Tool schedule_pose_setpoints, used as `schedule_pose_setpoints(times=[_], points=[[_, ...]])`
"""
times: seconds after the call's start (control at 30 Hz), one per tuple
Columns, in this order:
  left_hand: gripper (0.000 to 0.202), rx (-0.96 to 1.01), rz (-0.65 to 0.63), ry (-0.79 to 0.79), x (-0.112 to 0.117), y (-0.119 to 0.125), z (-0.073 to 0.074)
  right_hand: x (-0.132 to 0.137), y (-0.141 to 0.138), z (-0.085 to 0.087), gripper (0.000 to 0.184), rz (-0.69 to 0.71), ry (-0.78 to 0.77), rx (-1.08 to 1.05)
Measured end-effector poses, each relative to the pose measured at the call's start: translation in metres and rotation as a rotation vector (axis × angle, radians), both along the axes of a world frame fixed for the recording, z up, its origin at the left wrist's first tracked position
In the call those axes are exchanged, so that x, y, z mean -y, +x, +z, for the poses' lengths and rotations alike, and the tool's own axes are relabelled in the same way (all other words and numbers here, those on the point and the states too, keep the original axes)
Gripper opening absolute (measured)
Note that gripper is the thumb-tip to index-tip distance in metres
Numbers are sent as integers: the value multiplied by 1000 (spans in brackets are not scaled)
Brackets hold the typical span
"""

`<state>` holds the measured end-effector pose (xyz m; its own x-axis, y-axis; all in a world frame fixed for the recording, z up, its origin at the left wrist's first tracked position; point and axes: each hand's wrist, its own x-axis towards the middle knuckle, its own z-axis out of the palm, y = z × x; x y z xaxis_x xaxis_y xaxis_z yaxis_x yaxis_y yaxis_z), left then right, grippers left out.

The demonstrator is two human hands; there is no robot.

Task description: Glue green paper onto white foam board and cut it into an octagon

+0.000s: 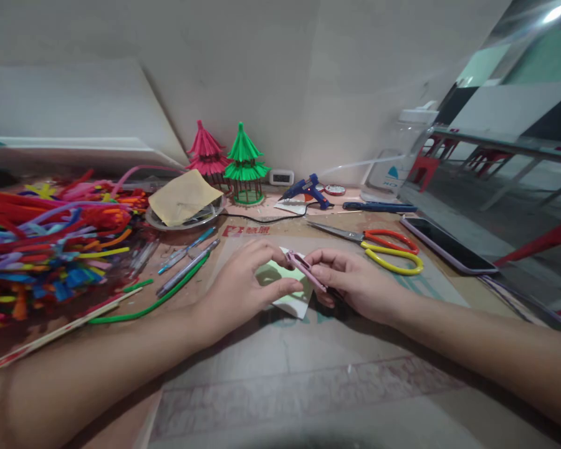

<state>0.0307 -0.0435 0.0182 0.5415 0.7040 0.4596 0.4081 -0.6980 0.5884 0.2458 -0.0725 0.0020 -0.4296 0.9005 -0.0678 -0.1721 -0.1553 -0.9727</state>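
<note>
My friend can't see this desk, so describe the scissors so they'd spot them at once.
Start at the pale wall and find the blue glue gun in front of it. Come nearer and slightly right: the scissors lie left of the phone, blades pointing left. One handle loop is orange-red and the other yellow, unlike the slim blue tool behind them.

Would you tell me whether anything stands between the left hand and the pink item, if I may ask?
Nothing visible does: the left hand is right beside the pink item held in the right hand.
</note>
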Motion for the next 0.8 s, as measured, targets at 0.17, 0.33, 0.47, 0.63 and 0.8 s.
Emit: schedule_pose_setpoints(times=[0.17,0.33,0.47,0.63,0.8], points=[[18,48,21,-99,4,5,3,4,-5,3,40,46,9,50],[18,72,0,-155,3,3,2,5,-8,3,41,-25,36,107],[21,89,-59,-161,4,3,4,6,-8,3,34,-87,109,118],[22,81,-122,-127,5,3,7,6,-8,4,31,-132,140,138],[20,77,-126,-137,4,2,5,5,-8,4,31,-135,127,160]])
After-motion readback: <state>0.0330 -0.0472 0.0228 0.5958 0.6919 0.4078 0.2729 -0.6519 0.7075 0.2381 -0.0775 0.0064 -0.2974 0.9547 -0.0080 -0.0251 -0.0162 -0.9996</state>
